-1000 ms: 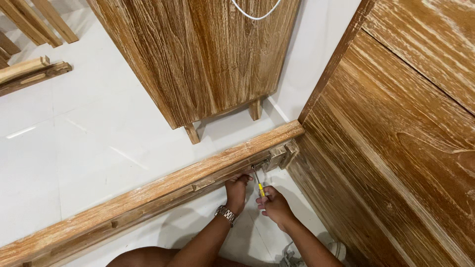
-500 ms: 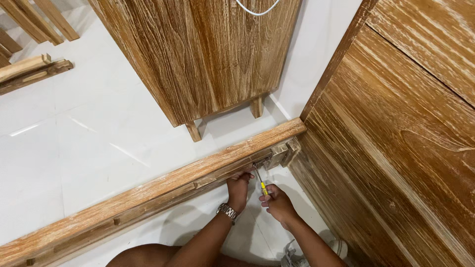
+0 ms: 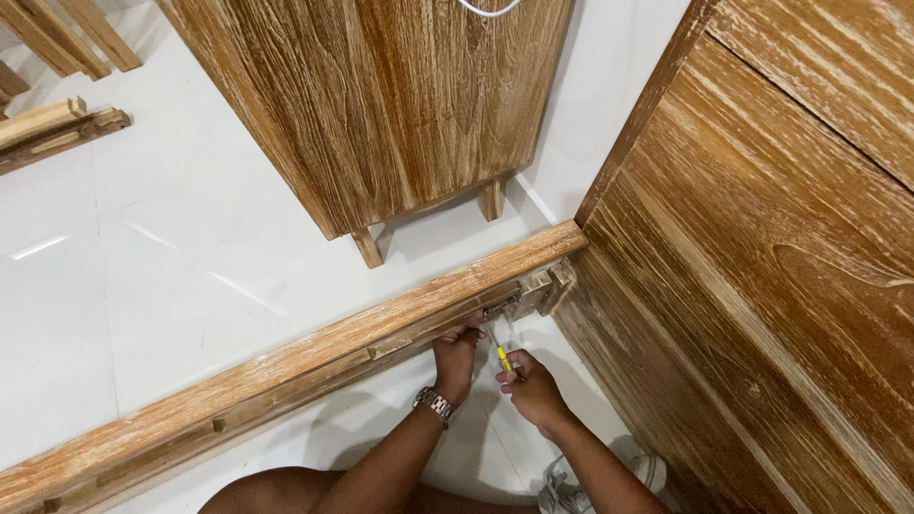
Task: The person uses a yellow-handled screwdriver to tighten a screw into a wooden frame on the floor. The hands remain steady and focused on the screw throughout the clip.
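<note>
Head view: the right hand (image 3: 533, 388) is closed around a yellow-handled screwdriver (image 3: 502, 354), its tip aimed at a metal bracket (image 3: 502, 306) under the long wooden rail (image 3: 286, 366). The left hand (image 3: 457, 350) curls its fingers against the rail's lower edge beside it. With the shaft tilted, the tip could likely slip off and gouge the wood or nick the steadying fingers.
</note>
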